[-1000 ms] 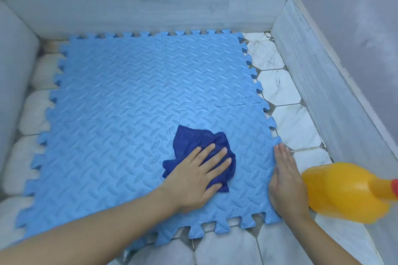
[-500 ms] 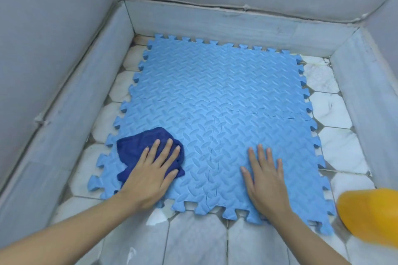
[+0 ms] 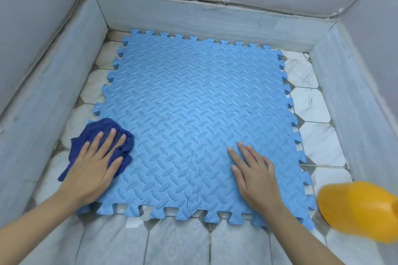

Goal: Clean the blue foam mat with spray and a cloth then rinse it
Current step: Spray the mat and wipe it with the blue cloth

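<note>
The blue foam mat (image 3: 193, 101), made of interlocking tiles with a ribbed pattern, lies flat on the tiled floor. A dark blue cloth (image 3: 101, 133) sits bunched at the mat's near left edge, and my left hand (image 3: 94, 168) presses flat on it with fingers spread. My right hand (image 3: 254, 174) lies palm down on the near right part of the mat, fingers apart, holding nothing. An orange spray bottle (image 3: 361, 208) stands at the lower right, just off the mat's corner, blurred and partly cut off by the frame edge.
White marble floor tiles (image 3: 310, 101) show around the mat. A low grey stone kerb (image 3: 206, 21) closes in the floor at the back, left and right, with grey walls above. Grey tiles (image 3: 176, 243) run along the near side.
My left hand has swept the cloth from the near right of the mat to its left edge. My right hand moved from the mat's right edge onto its surface.
</note>
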Motion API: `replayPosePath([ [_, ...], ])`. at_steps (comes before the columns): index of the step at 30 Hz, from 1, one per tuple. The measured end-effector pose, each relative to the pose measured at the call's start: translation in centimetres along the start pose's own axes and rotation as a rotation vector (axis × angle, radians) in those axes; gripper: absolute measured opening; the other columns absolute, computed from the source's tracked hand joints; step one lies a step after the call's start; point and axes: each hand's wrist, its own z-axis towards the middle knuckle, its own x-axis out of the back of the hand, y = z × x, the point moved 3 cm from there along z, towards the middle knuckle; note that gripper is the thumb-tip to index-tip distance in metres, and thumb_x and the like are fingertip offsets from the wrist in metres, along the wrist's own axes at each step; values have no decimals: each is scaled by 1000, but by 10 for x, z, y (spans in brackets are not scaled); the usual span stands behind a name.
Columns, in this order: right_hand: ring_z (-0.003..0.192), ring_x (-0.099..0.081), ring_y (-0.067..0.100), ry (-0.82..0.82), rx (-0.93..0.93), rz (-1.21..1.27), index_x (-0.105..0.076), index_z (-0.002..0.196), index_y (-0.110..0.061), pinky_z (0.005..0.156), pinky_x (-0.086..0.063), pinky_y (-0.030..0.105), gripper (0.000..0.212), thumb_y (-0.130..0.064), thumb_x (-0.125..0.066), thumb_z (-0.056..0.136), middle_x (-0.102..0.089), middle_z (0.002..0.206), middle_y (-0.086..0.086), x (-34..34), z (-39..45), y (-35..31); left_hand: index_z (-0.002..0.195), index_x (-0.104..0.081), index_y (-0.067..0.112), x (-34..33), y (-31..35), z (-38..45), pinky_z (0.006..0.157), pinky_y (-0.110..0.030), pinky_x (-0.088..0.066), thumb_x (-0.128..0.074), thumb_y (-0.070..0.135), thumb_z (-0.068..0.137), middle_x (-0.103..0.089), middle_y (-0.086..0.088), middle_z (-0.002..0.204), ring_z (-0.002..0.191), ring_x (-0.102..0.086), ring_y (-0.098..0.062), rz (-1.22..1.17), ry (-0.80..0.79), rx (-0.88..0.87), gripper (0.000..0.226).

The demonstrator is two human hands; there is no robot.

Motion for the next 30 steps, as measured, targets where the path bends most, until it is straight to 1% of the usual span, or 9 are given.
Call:
replayPosePath([
  [7,140,-36,15,94,34,-1,-46,144,-28,112,-25,44,45,-30,-34,100,-42,151,-6,-5,0,12,150,-30,25,-21,138,-41,110,-48,-21,-32,50,98,-29,-2,156,143,-26,-35,175,-28,-773,58],
  [11,142,-33,20,127,48,177,-46,144,-20,118,-16,48,52,-13,-32,94,-39,153,-1,-8,1,21,153,-19,29,-32,192,-24,113,-44,-16,-26,45,100,-21,1,159,146,-19,-27,269,-56,-1128,56],
  [13,144,-28,21,169,-71,271,-48,142,-17,120,-16,44,56,-9,-29,90,-39,152,1,-2,-1,42,152,-21,30,-29,195,7,115,-42,-14,-27,48,100,-19,3,160,147,-18,-22,227,-43,-1108,56],
  [16,147,-22,16,158,-270,211,-43,145,-22,121,-12,47,49,-22,-30,98,-34,152,-7,7,-16,94,152,-21,30,-17,184,70,116,-39,-12,-20,49,101,-20,2,159,147,-17,-21,169,35,-878,55],
  [20,149,-7,11,85,-257,89,-27,152,-22,120,-9,40,54,-39,-12,104,-18,159,-4,4,-27,111,151,-12,34,1,191,144,118,-35,-2,-12,50,98,-18,2,160,148,-8,-21,56,107,-553,56],
  [22,150,-6,13,124,-324,122,-24,153,-19,121,-7,39,51,-32,-17,103,-16,160,-2,1,-27,107,152,-22,28,-5,222,133,116,-41,-11,-19,48,98,-22,0,159,147,-17,-28,91,102,-689,57],
  [24,150,-4,10,183,-438,212,-19,153,-19,122,-4,33,53,-30,-19,102,-15,161,-1,1,-28,108,150,-32,22,-21,261,85,113,-44,-16,-32,47,95,-25,-1,157,144,-25,-31,131,76,-996,60],
  [26,149,-2,3,214,-522,268,-17,154,-18,121,-4,28,55,-34,-17,101,-17,161,-3,0,-31,113,148,-35,21,-38,286,43,115,-42,-10,-38,48,90,-23,-4,157,142,-29,-29,138,-26,-1177,64],
  [30,148,-6,1,216,-505,277,-20,153,-16,119,-11,24,56,-34,-19,101,-22,160,-4,-3,-30,112,148,-35,22,-32,326,109,113,-38,-16,-35,45,93,-30,-1,156,144,-27,-23,66,-25,-1137,59],
])
